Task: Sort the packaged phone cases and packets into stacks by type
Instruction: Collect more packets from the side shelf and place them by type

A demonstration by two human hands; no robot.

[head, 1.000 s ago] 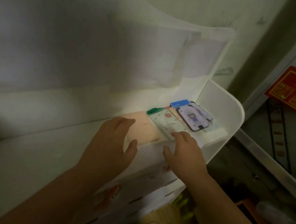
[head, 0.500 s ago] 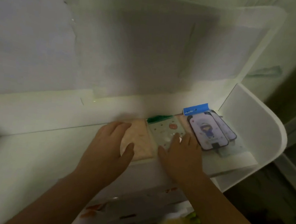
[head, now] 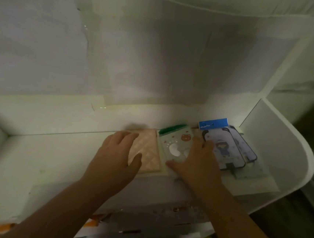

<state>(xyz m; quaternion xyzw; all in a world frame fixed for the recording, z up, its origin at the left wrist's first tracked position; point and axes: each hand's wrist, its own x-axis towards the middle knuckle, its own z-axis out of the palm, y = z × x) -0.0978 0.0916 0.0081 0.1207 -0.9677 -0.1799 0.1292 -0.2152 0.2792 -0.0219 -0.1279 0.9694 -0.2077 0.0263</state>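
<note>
Over the last second both hands had slid further onto the shelf (head: 52, 156): the left hand (head: 118, 153) lay flat, fingers spread, on the pink packet (head: 147, 146). The right hand (head: 196, 161) pressed flat on the green-topped packet (head: 173, 141) just beside it, with 2 phone cases (head: 224, 146) stacked to its right. The types looked nearly squared into separate stacks.

Both hands reach forward — left hand (head: 119, 153) and right hand (head: 196, 162) flat, palms down.

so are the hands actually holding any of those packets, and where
Nothing is gripped. The left hand rests flat on the pink packet, over its left side; the right hand lies flat on the green-topped packet, over its right side.
</note>
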